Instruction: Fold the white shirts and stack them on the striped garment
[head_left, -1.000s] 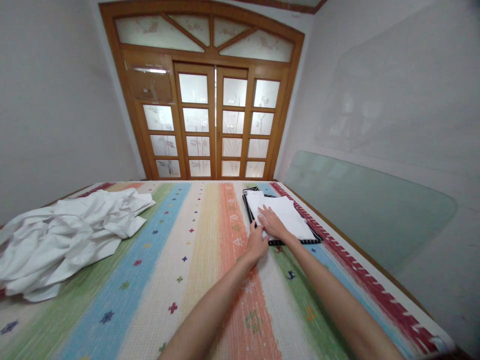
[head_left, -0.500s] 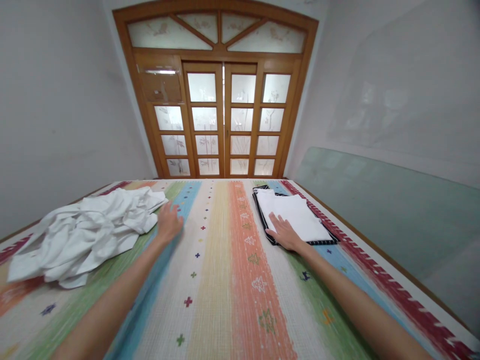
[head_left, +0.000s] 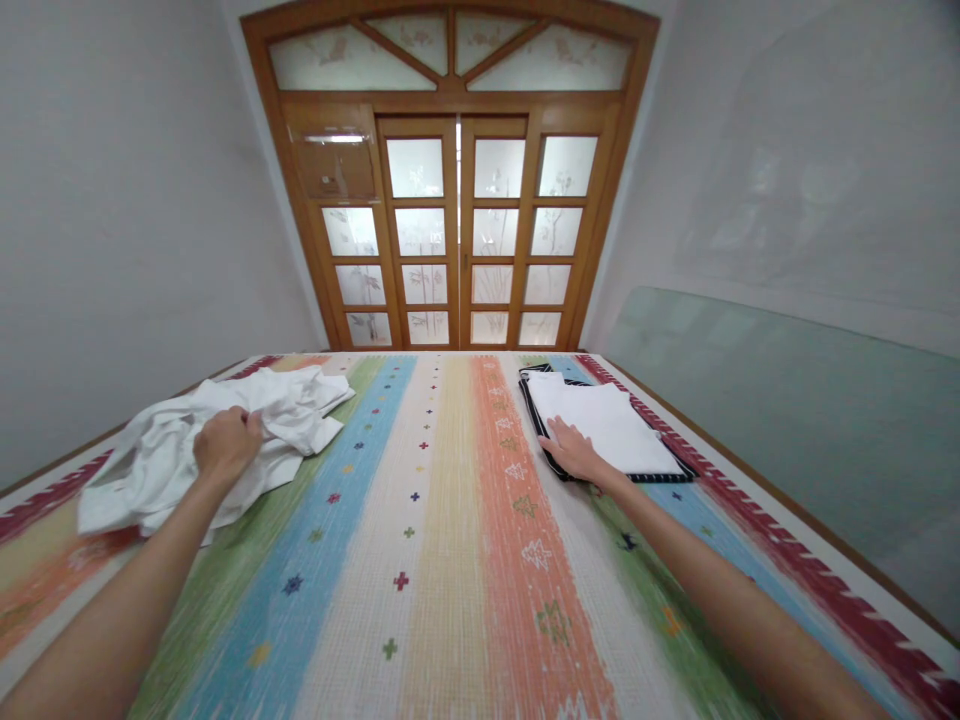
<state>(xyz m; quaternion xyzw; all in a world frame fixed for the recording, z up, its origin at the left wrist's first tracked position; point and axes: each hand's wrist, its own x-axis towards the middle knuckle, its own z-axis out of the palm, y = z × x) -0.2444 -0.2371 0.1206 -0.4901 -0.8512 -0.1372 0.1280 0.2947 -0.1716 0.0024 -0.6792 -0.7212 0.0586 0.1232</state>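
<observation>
On the striped cover (head_left: 450,560), crumpled white cloth (head_left: 154,465) is gripped by the left hand (head_left: 227,440); folded cloths (head_left: 604,425) seem steadied by the spread-fingered right hand (head_left: 576,452).

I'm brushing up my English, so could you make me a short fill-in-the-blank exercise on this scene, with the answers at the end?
1. The left hand is curled on the crumpled cloth, which is ____ in colour.
2. The folded cloth, touched by the right hand, lies on a layer that is mostly ____ with small white marks.
3. The doors at the far end have panes of ____ set in wooden frames.

Missing words: white; black; glass.
</observation>
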